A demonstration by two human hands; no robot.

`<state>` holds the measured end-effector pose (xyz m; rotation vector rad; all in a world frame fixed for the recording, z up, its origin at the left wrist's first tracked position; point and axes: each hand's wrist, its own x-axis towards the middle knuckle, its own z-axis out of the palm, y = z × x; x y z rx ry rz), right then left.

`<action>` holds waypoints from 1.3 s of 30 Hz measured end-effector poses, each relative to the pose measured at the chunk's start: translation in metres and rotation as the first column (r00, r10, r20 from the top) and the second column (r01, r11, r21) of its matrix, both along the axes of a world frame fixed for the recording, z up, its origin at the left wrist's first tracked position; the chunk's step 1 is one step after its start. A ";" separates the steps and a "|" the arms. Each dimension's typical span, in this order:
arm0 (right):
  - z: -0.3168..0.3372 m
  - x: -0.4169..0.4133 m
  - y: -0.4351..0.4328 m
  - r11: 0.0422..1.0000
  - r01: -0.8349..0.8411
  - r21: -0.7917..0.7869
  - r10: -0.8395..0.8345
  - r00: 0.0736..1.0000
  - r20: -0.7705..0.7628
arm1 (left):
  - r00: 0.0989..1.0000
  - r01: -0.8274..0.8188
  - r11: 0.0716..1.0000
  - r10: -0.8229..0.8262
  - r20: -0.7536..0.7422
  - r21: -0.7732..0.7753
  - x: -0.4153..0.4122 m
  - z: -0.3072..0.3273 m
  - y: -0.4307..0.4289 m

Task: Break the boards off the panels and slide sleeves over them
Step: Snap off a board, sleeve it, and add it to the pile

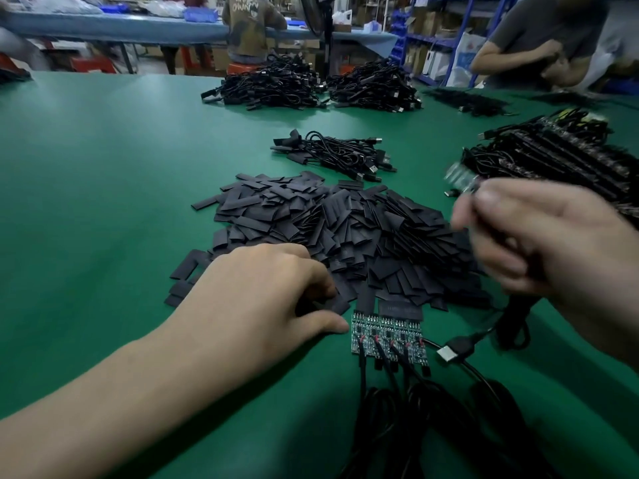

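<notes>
Panel of small green circuit boards [387,335]: flat on the green table mat [103,202], near centre, touching the near edge of the sleeve pile; thin black cables [383,392] are soldered to its boards and trail toward the near edge; 1 silver-tipped USB plug [449,352] lies just right of it

Pile of flat black heat-shrink sleeves [345,229]: loose heap, centre of the mat

Left hand [262,299]: knuckles up on the near left edge of the pile, fingers curled down, thumb and fingers pinching 1 single black sleeve [337,305]; thumb tip just left of the panel

Right hand [539,243]: raised at right, motion-blurred, fingers curled; the fingertips grip 1 separated board [460,176], itself blurred; a black lead [518,305] hangs below the hand to the mat

Stack of further panels with cables [553,157]: right side of the mat, beyond the right hand

Bundle of black cables with sleeved ends [335,153]: just beyond the sleeve pile, toward the far side

2 large heaps of tangled black cables [294,84]: far centre of the mat, side by side

Seated person in a printed brown top [249,25]: at a blue bench [103,25] beyond the table

Person in a grey T-shirt [539,39]: far right, arms bent
</notes>
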<state>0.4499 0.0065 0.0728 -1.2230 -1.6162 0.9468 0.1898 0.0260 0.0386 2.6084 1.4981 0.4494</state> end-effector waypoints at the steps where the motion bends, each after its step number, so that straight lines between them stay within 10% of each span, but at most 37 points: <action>1: -0.002 -0.004 -0.001 0.998 0.041 0.046 -0.048 0.986 0.161 | 1.000 -0.012 1.000 0.012 -0.006 0.000 0.000 0.000 0.000; 4: -0.014 -0.011 -0.006 0.961 0.053 0.270 -0.210 0.774 0.598 | 0.999 -0.016 1.000 0.016 0.029 -0.005 -0.001 0.000 0.001; 9: -0.005 -0.010 -0.012 0.870 0.155 0.467 -0.456 0.611 0.647 | 0.972 0.037 0.993 -0.009 0.233 -0.116 -0.002 -0.002 0.005; 18: -0.032 -0.051 -0.016 0.999 0.034 0.006 -0.035 0.965 0.262 | 0.550 0.315 0.868 0.163 0.819 -0.384 0.000 -0.003 0.008; 23: -0.038 -0.056 -0.016 0.993 -0.015 -0.118 0.023 0.997 0.070 | 0.586 0.269 0.919 0.081 0.807 -0.287 0.005 -0.012 0.001; 28: -0.039 -0.057 -0.016 0.992 0.007 -0.129 0.002 0.998 0.069 | 0.799 0.187 0.973 -0.231 0.555 0.134 0.003 -0.013 -0.001; 39: -0.043 -0.034 -0.012 0.993 -0.030 -0.115 0.040 0.996 0.085 | 0.580 0.134 0.972 0.081 0.811 -0.193 -0.001 -0.019 0.004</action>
